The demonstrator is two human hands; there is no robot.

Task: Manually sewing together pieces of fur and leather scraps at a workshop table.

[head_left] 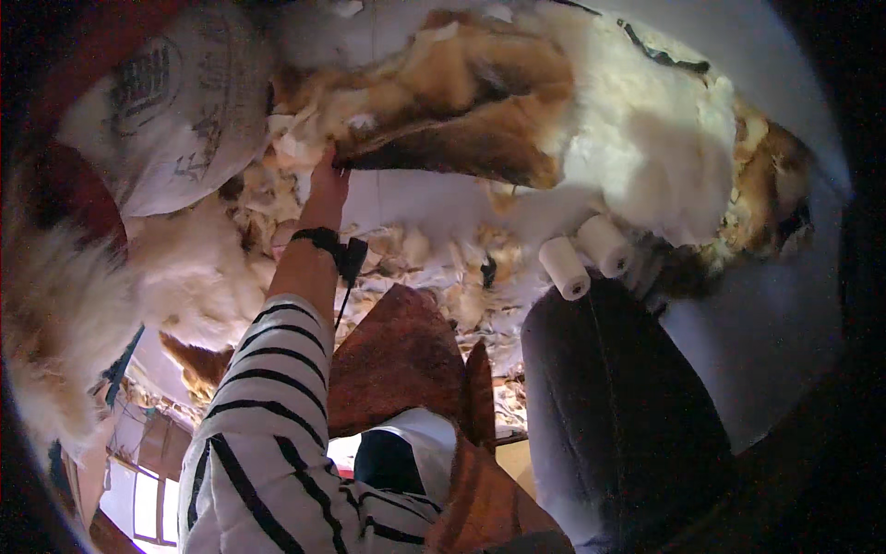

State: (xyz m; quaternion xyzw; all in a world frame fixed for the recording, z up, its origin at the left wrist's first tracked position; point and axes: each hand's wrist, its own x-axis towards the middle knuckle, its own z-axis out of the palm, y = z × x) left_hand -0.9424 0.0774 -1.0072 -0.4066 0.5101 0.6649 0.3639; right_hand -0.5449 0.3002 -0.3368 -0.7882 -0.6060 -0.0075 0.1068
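Observation:
My left hand (327, 180) reaches up and away, its arm in a black-and-white striped sleeve. It is closed at the left corner of a brown fur pelt (503, 69); the fingertips are partly hidden there. The pelt stretches to the right, with a dark brown lower edge. Beside it, on the right, lies a thick white fur piece (646, 157). A black strap with a small device (346, 257) circles my left wrist. My right hand is not visible.
A printed whitish sack (180, 106) stands far left, above fluffy cream fur (60, 323). Many fur scraps (461, 300) spread across the middle. Two white thread cones (564, 269) lie by a long dark grey cloth-covered shape (618, 406). Reddish-brown cloth (397, 360) is near my body.

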